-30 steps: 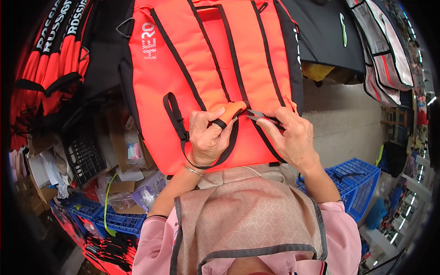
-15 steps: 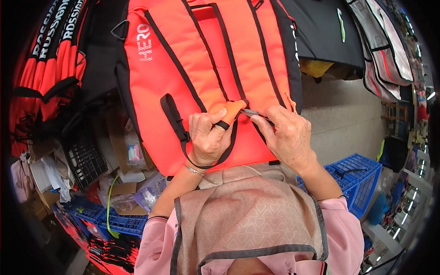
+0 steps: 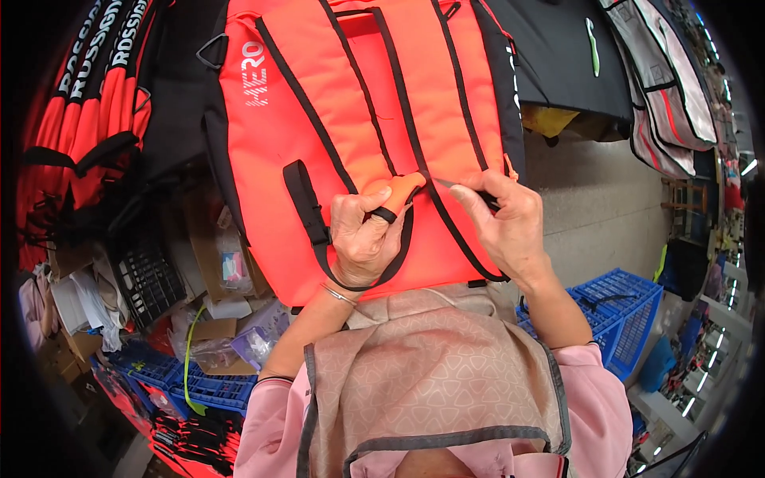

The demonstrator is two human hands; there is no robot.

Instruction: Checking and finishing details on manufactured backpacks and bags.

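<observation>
A bright coral-red backpack (image 3: 279,231) with black trim lies in front of me, its shoulder straps (image 3: 362,103) facing up. My left hand (image 3: 364,235) is closed, pinching the orange lower end of a strap (image 3: 402,193) between thumb and fingers. Black webbing (image 3: 301,191) with a buckle (image 3: 320,236) hangs in a loop across my left wrist. Just right of that strap end, my right hand (image 3: 510,227) is closed on small thread snips (image 3: 449,184). Their narrow tip points left toward the strap end; the fingers hide most of the handle.
Red and black bags (image 3: 96,95) hang at the far left. A black-covered table (image 3: 558,56) carries a green-and-white tool (image 3: 593,48). Grey bags (image 3: 665,88) hang beside it. Blue crates (image 3: 617,307) stand at right; a black crate (image 3: 147,275) and cardboard boxes (image 3: 203,239) at left.
My right hand has shifted slightly right and up, drawing the snips away from the strap end. The left hand keeps its pinch in nearly the same place.
</observation>
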